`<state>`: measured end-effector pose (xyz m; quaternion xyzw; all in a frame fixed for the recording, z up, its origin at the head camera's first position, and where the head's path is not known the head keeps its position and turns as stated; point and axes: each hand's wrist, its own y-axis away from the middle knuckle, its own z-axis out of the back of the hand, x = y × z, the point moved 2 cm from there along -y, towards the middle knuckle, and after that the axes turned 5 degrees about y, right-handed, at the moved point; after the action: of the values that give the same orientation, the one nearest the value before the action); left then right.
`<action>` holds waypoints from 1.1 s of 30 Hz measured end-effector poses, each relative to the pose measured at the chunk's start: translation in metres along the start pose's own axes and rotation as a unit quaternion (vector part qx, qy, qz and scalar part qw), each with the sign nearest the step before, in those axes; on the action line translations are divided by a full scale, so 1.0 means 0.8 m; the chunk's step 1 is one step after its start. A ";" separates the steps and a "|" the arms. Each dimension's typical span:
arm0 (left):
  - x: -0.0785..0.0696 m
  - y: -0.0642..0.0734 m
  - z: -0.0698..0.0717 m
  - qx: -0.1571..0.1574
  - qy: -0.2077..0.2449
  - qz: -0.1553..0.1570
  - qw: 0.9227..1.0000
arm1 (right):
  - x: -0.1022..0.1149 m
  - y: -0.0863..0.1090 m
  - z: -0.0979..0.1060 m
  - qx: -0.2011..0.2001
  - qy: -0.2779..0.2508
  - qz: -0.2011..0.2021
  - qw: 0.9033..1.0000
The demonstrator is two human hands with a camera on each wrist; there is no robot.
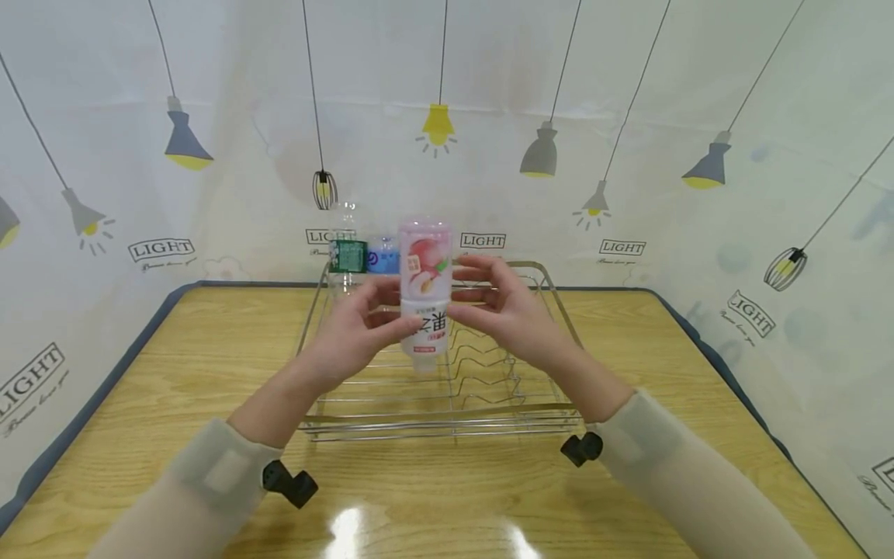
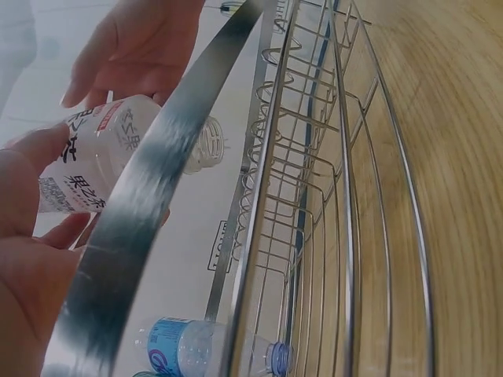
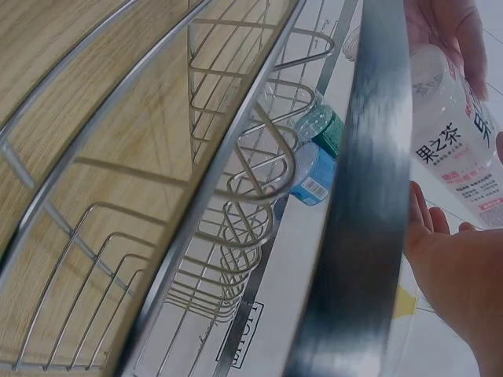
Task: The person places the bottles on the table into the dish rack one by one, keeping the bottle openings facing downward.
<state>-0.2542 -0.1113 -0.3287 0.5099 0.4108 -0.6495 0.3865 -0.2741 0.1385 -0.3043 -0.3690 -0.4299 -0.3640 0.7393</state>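
A clear plastic drink bottle with a pink peach label (image 1: 426, 268) is held upside down above a metal dish rack (image 1: 447, 419). Its threaded neck (image 2: 208, 145) shows no cap. My left hand (image 1: 352, 330) grips it from the left, thumb across the label and fingers behind. From the right, my right hand (image 1: 513, 314) holds the opposite side, its thumb at the label's edge and its fingers curving behind. At the rack's back left stand a green-labelled bottle (image 1: 348, 256) and a blue-labelled bottle (image 1: 382, 258); the blue-labelled one has its cap down.
Wavy wire dividers (image 1: 482, 380) run along the rack's right half. Under it lies a wood-grain table (image 1: 174, 373). A white curtain with printed lamps (image 1: 538, 151) surrounds the table's back and sides. Each sleeve carries a small black camera mount (image 1: 289, 483).
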 end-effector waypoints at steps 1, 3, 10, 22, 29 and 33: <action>0.001 0.000 -0.001 0.004 0.004 0.001 1.000 | 0.000 -0.001 -0.002 0.001 -0.006 -0.002 1.000; 0.002 0.000 -0.002 0.010 0.008 0.001 1.000 | 0.001 -0.003 -0.006 0.003 -0.012 -0.004 1.000; 0.003 -0.001 -0.006 0.026 0.021 -0.003 0.999 | 0.004 -0.005 -0.015 0.010 -0.014 0.002 1.000; 0.000 0.001 -0.004 0.035 0.021 -0.009 0.999 | 0.007 -0.006 -0.015 0.005 0.000 0.018 1.000; -0.001 0.026 0.027 0.020 -0.011 -0.011 1.000 | 0.011 -0.003 0.000 -0.017 -0.007 0.011 1.000; -0.001 0.050 0.051 0.005 -0.056 -0.010 0.998 | 0.012 -0.003 0.010 -0.026 -0.005 -0.002 1.000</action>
<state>-0.2312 -0.1638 -0.3274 0.4709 0.3904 -0.6827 0.3998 -0.2756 0.1420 -0.2920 -0.3891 -0.4248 -0.3747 0.7265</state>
